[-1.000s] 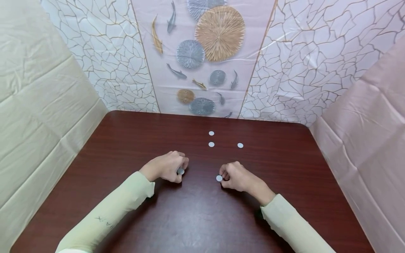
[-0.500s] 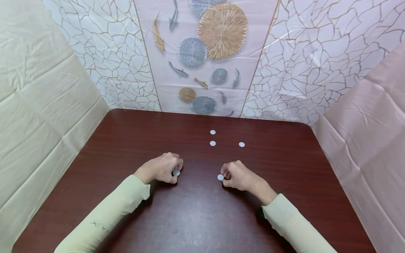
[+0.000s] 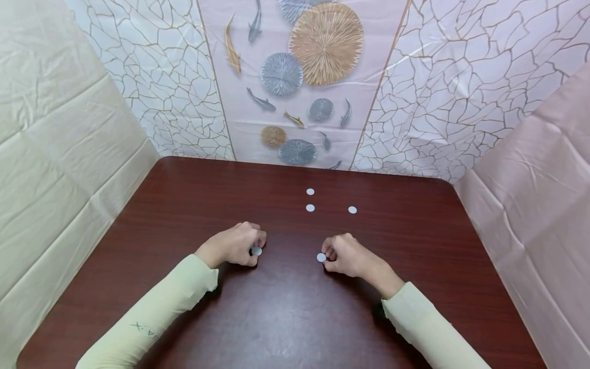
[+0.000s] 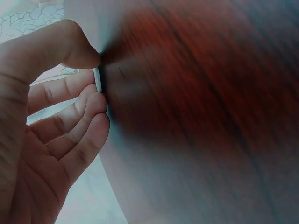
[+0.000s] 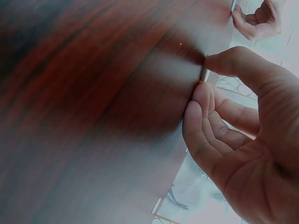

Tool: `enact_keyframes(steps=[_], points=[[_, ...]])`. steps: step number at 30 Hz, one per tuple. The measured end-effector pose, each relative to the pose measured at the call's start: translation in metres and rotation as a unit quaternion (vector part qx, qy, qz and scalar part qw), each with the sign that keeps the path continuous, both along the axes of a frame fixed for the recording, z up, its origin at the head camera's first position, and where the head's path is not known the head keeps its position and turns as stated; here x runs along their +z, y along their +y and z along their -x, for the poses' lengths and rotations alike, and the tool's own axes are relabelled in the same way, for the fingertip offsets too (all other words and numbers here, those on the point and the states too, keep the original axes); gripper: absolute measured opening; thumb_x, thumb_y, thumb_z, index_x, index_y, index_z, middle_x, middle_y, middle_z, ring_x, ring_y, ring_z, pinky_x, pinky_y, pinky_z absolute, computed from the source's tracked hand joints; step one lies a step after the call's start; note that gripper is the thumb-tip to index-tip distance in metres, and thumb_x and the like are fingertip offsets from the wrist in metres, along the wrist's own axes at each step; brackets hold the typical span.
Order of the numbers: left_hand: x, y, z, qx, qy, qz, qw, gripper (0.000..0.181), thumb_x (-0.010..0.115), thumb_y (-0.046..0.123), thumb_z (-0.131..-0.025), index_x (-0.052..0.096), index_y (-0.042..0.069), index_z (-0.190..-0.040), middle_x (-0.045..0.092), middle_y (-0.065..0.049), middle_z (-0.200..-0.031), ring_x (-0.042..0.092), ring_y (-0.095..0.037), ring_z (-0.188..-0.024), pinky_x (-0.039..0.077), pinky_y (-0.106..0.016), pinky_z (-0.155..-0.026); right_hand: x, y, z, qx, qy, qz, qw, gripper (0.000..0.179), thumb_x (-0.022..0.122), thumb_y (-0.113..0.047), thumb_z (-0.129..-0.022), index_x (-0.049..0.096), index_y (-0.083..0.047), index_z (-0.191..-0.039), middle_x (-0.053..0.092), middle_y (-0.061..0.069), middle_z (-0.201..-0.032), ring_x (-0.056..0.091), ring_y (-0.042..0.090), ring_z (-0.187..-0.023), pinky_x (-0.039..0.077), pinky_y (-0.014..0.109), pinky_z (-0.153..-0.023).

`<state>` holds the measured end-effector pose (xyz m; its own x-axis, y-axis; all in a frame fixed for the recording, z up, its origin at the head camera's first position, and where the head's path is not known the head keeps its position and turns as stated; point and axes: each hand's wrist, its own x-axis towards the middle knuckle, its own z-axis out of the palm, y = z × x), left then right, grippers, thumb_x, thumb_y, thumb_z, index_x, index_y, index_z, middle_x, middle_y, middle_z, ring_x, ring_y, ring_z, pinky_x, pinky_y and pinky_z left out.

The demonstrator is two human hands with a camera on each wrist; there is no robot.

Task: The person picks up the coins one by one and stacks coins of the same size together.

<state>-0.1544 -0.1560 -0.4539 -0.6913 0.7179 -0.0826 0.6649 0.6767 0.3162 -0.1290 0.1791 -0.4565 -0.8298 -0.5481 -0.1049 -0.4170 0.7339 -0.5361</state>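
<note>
A small flat white disc (image 3: 256, 251) lies low at the tabletop, pinched at its edges by the thumb and fingers of my left hand (image 3: 235, 245). In the left wrist view this disc (image 4: 97, 80) shows edge-on between thumb and fingertips. To the right, my right hand (image 3: 350, 256) pinches a second white disc (image 3: 321, 257) the same way, fingertips right at the wood. Its thin edge (image 5: 203, 73) shows in the right wrist view. Three more white discs, one at the back (image 3: 310, 191), one just nearer (image 3: 310, 208) and one to the right (image 3: 352, 210), lie flat beyond the hands.
The dark red-brown wooden table (image 3: 276, 318) has rounded far corners. A patterned cloth backdrop (image 3: 295, 102) with fish and round leaves hangs behind it. Pale cloth walls stand along the left side (image 3: 60, 154) and the right side (image 3: 530, 195).
The left hand slid a little to the left with its disc, then stopped. My right hand and its disc stay in place. The head view shifted slightly.
</note>
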Motion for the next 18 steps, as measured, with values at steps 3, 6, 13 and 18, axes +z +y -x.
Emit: enact_keyframes(steps=[3, 6, 13, 18], points=[[0.001, -0.001, -0.001, 0.001, 0.000, -0.001, 1.0000, 0.017, 0.079, 0.012, -0.079, 0.067, 0.015, -0.090, 0.063, 0.001, -0.090, 0.057, -0.009, -0.076, 0.050, -0.025, -0.069, 0.000, -0.001, 0.000, 0.001, 0.000, 0.000, 1.0000, 0.017, 0.080, -0.005, -0.083, 0.072, -0.004, -0.098, 0.075, 0.002, -0.089, 0.072, 0.009, -0.083, 0.060, 0.022, -0.075], [0.002, -0.002, -0.002, 0.004, -0.003, -0.007, 1.0000, 0.016, 0.079, 0.012, -0.081, 0.068, 0.014, -0.092, 0.065, 0.000, -0.092, 0.060, -0.010, -0.081, 0.053, -0.025, -0.072, 0.002, -0.001, 0.001, 0.000, -0.006, -0.001, 1.0000, 0.017, 0.080, -0.005, -0.084, 0.072, -0.004, -0.099, 0.075, 0.002, -0.089, 0.072, 0.009, -0.083, 0.060, 0.022, -0.075], [0.002, -0.004, -0.003, 0.008, 0.008, -0.017, 0.9998, 0.014, 0.078, 0.011, -0.082, 0.070, 0.014, -0.093, 0.064, 0.001, -0.090, 0.061, -0.010, -0.081, 0.053, -0.025, -0.072, 0.005, 0.003, 0.003, 0.017, -0.001, 0.008, 0.9998, 0.018, 0.081, -0.004, -0.084, 0.073, -0.002, -0.100, 0.076, 0.003, -0.088, 0.073, 0.009, -0.082, 0.060, 0.021, -0.074], [0.002, -0.004, -0.004, 0.004, 0.012, -0.020, 0.9997, 0.014, 0.078, 0.011, -0.082, 0.071, 0.013, -0.094, 0.065, 0.000, -0.090, 0.061, -0.010, -0.080, 0.053, -0.025, -0.071, 0.010, 0.016, 0.007, 0.024, 0.011, 0.008, 0.9996, 0.021, 0.082, -0.005, -0.083, 0.075, 0.001, -0.102, 0.077, 0.006, -0.090, 0.074, 0.013, -0.082, 0.062, 0.025, -0.075]])
